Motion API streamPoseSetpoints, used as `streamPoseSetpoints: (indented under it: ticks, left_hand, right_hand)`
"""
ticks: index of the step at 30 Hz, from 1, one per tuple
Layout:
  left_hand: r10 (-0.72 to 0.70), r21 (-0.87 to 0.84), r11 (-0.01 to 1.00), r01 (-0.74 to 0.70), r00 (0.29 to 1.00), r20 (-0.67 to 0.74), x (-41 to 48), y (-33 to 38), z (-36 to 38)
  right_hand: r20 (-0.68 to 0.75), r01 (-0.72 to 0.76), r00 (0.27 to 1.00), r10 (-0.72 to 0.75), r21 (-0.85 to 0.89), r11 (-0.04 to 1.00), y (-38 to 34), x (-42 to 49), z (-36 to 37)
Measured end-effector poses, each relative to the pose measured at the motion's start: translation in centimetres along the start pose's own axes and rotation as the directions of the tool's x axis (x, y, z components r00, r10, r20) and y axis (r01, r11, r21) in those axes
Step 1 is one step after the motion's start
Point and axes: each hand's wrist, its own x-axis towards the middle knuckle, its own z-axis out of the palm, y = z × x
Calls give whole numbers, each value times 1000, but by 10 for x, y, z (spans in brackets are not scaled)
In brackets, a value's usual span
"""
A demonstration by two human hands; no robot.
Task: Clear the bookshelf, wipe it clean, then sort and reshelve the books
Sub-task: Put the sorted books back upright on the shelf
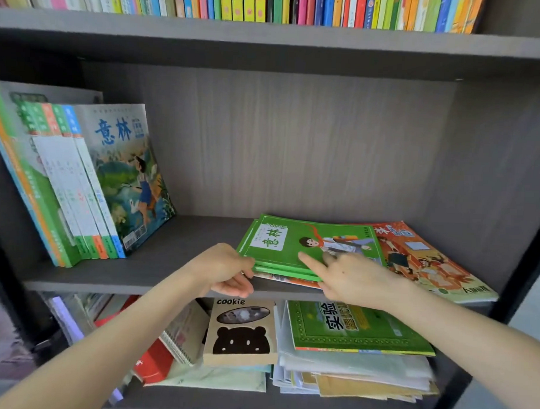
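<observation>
Left of the grips, leaning magazines (89,182) stand on the shelf (168,262). The left grip (226,271) seems to pinch the edge of the stack (278,273). The right grip (352,277) rests, fingers straight, on its glossy green magazine (292,241), with an orange magazine (429,262) rightward.

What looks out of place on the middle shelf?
The green magazines lie flat in a skewed pile, partly over an orange magazine, while the books at left stand leaning. The left hand grips the pile's corner; the right hand rests on top.
</observation>
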Motion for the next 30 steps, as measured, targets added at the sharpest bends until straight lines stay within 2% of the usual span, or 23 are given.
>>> streamPoseSetpoints:
  ticks: [3,6,8,10,13,15,17,18,20,23,24,25,26,27,30]
  left_hand:
    - [-17,-65,998,22,997,72,-2,1,6]
    - [3,-235,972,25,993,116,-6,4,12]
    - [49,-362,931,-40,999,15,-4,12,19]
    - [100,-405,901,-156,983,-155,3,26,30]
    - [126,-421,866,-272,931,-343,6,52,50]
    - [112,-382,861,-337,857,-503,0,68,55]
    - [162,-287,862,-418,763,-625,-7,78,50]
    - [235,-221,851,-477,720,-653,-12,80,44]
    - [439,-1,812,-584,612,-658,-25,78,31]
    - [690,348,696,-629,450,-567,-35,69,12]
    - [718,389,669,-633,417,-557,-37,64,5]
    - [727,402,658,-637,397,-560,-37,59,-4]
    - [719,390,660,-642,388,-577,-36,53,-14]
    - [700,381,676,-630,388,-600,-34,46,-29]
    - [655,386,733,-560,430,-621,-23,28,-65]
  right_hand:
    - [-54,-102,993,110,128,986,4,11,-8]
    - [-90,-157,978,188,270,950,18,16,-15]
    - [-129,-179,969,211,224,958,14,14,-16]
    - [-228,-243,931,285,195,950,2,14,-13]
    - [-481,-264,782,395,319,910,-24,19,-19]
    - [-632,-231,612,476,433,871,-37,23,-28]
    - [-667,-146,502,550,562,814,-50,24,-35]
    - [-669,-83,482,565,607,790,-56,26,-41]
    - [-638,18,491,593,688,725,-70,39,-51]
    - [-408,-78,691,597,778,623,-94,71,-70]
    - [-303,-75,732,610,855,513,-101,81,-75]
    - [-228,-18,761,607,929,371,-108,91,-83]
    - [-223,56,769,600,957,284,-115,102,-85]
    - [-240,107,774,586,962,253,-125,115,-92]
    - [-318,181,767,557,941,288,-151,151,-96]
